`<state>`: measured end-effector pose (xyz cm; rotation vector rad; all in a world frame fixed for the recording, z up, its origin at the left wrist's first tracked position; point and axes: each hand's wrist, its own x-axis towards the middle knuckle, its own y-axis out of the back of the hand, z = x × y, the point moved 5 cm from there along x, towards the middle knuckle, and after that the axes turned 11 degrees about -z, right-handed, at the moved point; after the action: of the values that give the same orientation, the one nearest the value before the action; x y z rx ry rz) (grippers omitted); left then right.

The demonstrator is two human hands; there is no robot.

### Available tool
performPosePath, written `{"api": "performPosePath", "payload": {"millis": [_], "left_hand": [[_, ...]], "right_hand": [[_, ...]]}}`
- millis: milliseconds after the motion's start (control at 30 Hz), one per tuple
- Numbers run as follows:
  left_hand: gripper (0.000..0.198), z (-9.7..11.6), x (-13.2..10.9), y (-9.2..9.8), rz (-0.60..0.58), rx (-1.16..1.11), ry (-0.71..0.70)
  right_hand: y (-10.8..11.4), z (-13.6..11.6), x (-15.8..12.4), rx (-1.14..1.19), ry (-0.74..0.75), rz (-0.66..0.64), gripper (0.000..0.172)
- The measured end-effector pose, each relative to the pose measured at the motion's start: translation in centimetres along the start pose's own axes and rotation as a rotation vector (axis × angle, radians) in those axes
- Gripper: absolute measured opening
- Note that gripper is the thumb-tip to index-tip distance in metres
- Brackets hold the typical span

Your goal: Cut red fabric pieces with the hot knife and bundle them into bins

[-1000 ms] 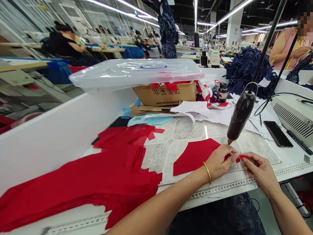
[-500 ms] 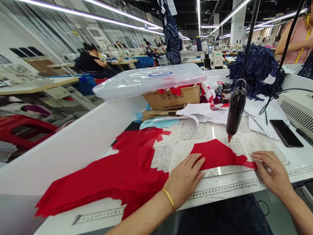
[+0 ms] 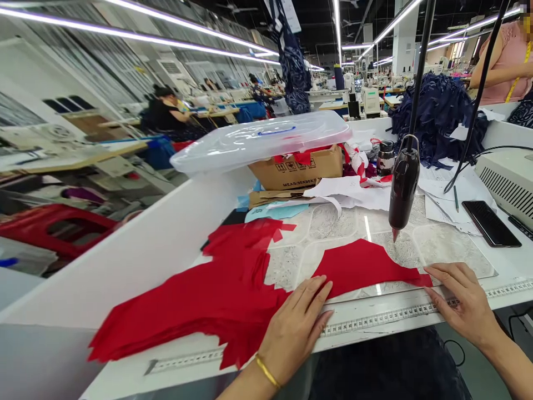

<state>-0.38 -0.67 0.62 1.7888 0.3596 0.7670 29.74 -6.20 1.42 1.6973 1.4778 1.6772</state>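
Both hands lie flat on the bench (image 3: pixel 478 261), left hand (image 3: pixel 297 328) touching the red fabric piece (image 3: pixel 362 266) beside a red stack (image 3: pixel 200 305), right hand (image 3: pixel 462 303) at its tip, under a hanging black tool (image 3: pixel 403 189).

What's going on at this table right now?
A person at a white worktable has both hands flat on a single red fabric piece lying on a patterned mat. The left hand is at its left end, the right hand at its right tip. A black hanging tool points down near the piece's upper edge. A stack of red pieces lies to the left, a phone to the right.
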Motion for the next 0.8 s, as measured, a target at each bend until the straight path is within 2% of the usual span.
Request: {"api": "performPosePath", "payload": {"millis": [133, 333, 567, 700, 800], "left_hand": [[0.025, 0.1, -0.3, 0.2, 0.051, 0.0, 0.0], [0.022, 0.0, -0.3, 0.9, 0.089, -0.016, 0.041], [0.016, -0.2, -0.8, 0.3, 0.124, -0.1, 0.033], [0.021, -0.4, -0.6, 1.8, 0.138, -0.342, 0.033], [0.017, -1.3, 0.1, 4.3, 0.069, -0.717, 0.172]], "right_hand": [[-0.9, -0.7, -0.1, -0.026, 0.08, -0.091, 0.032], [-0.9, -0.6, -0.2, -0.035, 0.065, -0.034, 0.024], [-1.1, -0.4, 0.1, 0.003, 0.078, -0.004, 0.013], [0.2, -0.7, 0.2, 0.156, 0.048, 0.044, 0.011], [2.1, -0.9, 0.5, 0.361, -0.105, 0.05, 0.008]]}}
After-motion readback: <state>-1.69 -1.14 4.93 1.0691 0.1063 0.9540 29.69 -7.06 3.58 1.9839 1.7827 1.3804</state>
